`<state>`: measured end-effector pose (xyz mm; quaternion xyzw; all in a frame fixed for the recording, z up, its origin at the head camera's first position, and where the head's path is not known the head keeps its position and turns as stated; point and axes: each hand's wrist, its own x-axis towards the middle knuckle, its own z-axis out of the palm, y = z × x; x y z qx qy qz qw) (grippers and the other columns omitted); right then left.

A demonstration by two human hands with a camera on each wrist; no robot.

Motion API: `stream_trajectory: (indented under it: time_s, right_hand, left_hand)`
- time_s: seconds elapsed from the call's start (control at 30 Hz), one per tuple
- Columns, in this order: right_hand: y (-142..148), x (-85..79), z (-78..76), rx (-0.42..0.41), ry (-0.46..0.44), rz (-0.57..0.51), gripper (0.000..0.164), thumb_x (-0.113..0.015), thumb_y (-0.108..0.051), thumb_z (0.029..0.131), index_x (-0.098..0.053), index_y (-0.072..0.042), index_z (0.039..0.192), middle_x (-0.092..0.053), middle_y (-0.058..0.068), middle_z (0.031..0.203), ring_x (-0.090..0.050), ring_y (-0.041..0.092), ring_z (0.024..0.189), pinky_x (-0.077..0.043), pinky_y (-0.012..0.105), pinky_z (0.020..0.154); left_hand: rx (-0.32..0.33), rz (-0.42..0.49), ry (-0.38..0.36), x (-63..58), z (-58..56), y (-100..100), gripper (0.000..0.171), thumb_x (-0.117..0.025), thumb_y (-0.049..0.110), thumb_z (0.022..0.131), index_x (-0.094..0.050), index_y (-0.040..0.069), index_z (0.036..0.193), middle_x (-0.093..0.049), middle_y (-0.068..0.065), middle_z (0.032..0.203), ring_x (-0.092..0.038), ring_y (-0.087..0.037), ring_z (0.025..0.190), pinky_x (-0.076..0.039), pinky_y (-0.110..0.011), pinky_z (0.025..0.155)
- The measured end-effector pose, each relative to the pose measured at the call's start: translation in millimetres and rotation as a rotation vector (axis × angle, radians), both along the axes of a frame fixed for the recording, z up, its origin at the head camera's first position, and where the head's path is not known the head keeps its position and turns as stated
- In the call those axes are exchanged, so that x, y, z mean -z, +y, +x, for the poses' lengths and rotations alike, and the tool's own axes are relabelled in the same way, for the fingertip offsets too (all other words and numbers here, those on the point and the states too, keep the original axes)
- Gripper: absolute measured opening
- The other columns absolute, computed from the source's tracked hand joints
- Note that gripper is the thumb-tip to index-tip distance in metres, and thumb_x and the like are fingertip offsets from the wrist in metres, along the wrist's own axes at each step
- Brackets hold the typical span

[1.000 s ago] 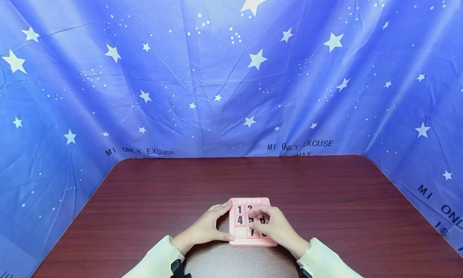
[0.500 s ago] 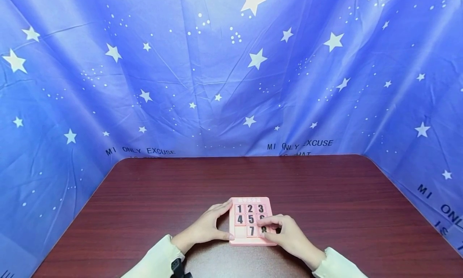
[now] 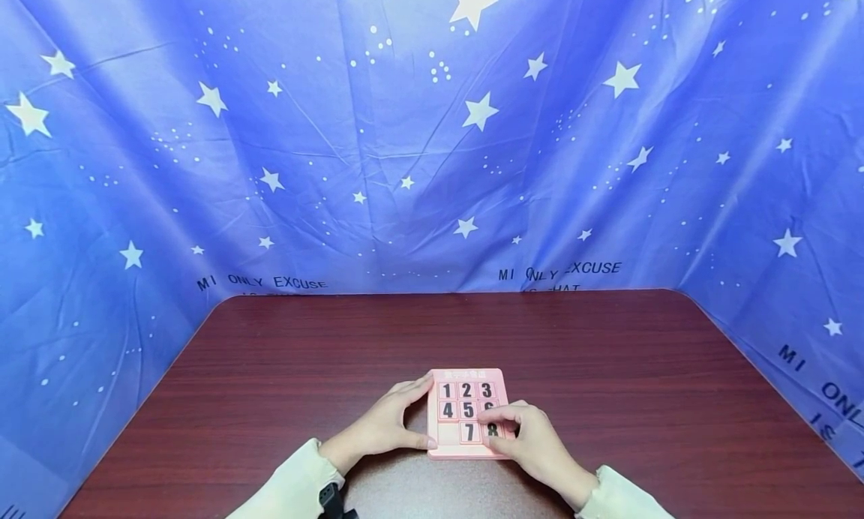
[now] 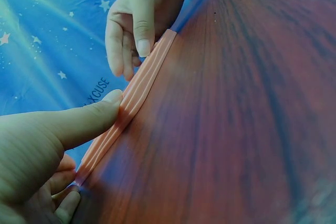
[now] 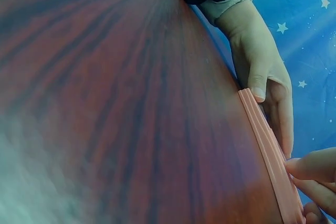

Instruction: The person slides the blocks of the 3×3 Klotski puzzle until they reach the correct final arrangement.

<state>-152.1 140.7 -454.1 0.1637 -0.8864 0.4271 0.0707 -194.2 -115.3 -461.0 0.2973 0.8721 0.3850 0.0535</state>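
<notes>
A pink sliding number puzzle (image 3: 462,452) lies on the brown table, its tiles 1 to 5 and 7 in plain sight. The lower left slot holds no tile. My left hand (image 3: 388,425) grips its left side, thumb at the near corner and fingers at the far corner. Over the right side, my right hand (image 3: 536,440) touches the surface around the 8 tile (image 3: 493,430), index finger above it and thumb below. That hand partly covers the 6 tile. In the left wrist view, the puzzle's ridged edge (image 4: 139,87) shows beside both hands.
The puzzle sits towards the near edge of the dark wooden table (image 3: 304,354). Behind the table and at both sides hangs a blue curtain (image 3: 378,129) with white stars. A black wrist camera (image 3: 332,498) is strapped at the left sleeve.
My right hand has moved from the puzzle's middle to its lower right, uncovering the 2, 3 and 5 tiles. The left hand has stayed in place, and no tile has visibly shifted.
</notes>
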Motion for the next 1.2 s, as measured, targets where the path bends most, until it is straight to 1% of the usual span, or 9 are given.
stream_trajectory:
  time_s: [0.13,0.3,0.53,0.67,0.83,1.0,1.2]
  right_hand:
    - [-1.6,1.9,0.2,0.021,0.003,-0.002,0.026,-0.079,-0.007,0.065,-0.076,-0.019,0.088,-0.062,-0.006,0.083,-0.052,0.004,0.077,-0.042,0.021,0.065]
    - [-5.2,4.0,-0.9,0.03,-0.002,-0.004,0.027,-0.079,-0.006,0.064,-0.077,-0.02,0.087,-0.059,-0.006,0.081,-0.048,0.003,0.072,-0.041,0.02,0.061]
    - [-12.4,4.5,-1.0,0.036,-0.008,0.014,0.027,-0.079,-0.008,0.064,-0.077,-0.022,0.087,-0.055,-0.006,0.08,-0.046,0.004,0.074,-0.039,0.021,0.063]
    - [-16.4,5.1,-1.0,0.05,-0.028,0.0,0.028,-0.079,-0.008,0.063,-0.077,-0.023,0.087,-0.052,-0.005,0.08,-0.043,0.006,0.073,-0.037,0.021,0.061]
    - [-21.0,6.5,-0.2,0.066,-0.044,-0.022,0.027,-0.079,-0.008,0.063,-0.077,-0.024,0.086,-0.052,-0.005,0.081,-0.044,0.007,0.077,-0.037,0.021,0.064]
    - [-24.8,7.5,0.3,0.065,-0.016,-0.027,0.027,-0.08,-0.008,0.064,-0.078,-0.023,0.087,-0.052,-0.005,0.081,-0.044,0.008,0.078,-0.038,0.022,0.067]
    - [-26.5,8.6,0.1,0.041,0.031,-0.039,0.026,-0.079,-0.009,0.064,-0.078,-0.022,0.087,-0.055,-0.008,0.079,-0.043,0.006,0.077,-0.038,0.022,0.066]
  left_hand:
    - [0.0,0.002,-0.007,0.1,0.4,0.3,0.095,-0.083,0.033,0.067,-0.036,-0.001,0.143,-0.033,-0.008,0.151,-0.034,-0.028,0.133,-0.028,-0.048,0.108]
    - [-0.004,0.004,-0.007,-0.2,0.5,-0.4,0.094,-0.083,0.034,0.068,-0.037,-0.001,0.143,-0.033,-0.009,0.151,-0.034,-0.029,0.133,-0.028,-0.049,0.108]
    - [-0.003,0.003,0.0,2.2,-0.3,-0.7,0.095,-0.083,0.035,0.068,-0.036,0.0,0.143,-0.033,-0.008,0.151,-0.034,-0.029,0.133,-0.028,-0.049,0.108]
    - [0.0,0.004,0.003,3.8,-0.7,-0.9,0.095,-0.083,0.035,0.068,-0.036,0.0,0.143,-0.033,-0.008,0.151,-0.035,-0.028,0.132,-0.029,-0.048,0.108]
    - [0.002,0.007,0.009,4.3,-0.9,-1.0,0.096,-0.083,0.037,0.068,-0.036,0.0,0.143,-0.034,-0.008,0.151,-0.035,-0.028,0.132,-0.03,-0.047,0.107]
    - [0.002,0.005,0.009,4.0,-0.8,-1.2,0.095,-0.082,0.037,0.068,-0.037,0.001,0.143,-0.034,-0.007,0.151,-0.035,-0.028,0.132,-0.03,-0.048,0.107]
    - [0.004,0.006,0.007,2.4,-0.2,-1.2,0.095,-0.083,0.035,0.068,-0.037,0.0,0.143,-0.034,-0.008,0.151,-0.035,-0.028,0.132,-0.03,-0.048,0.107]
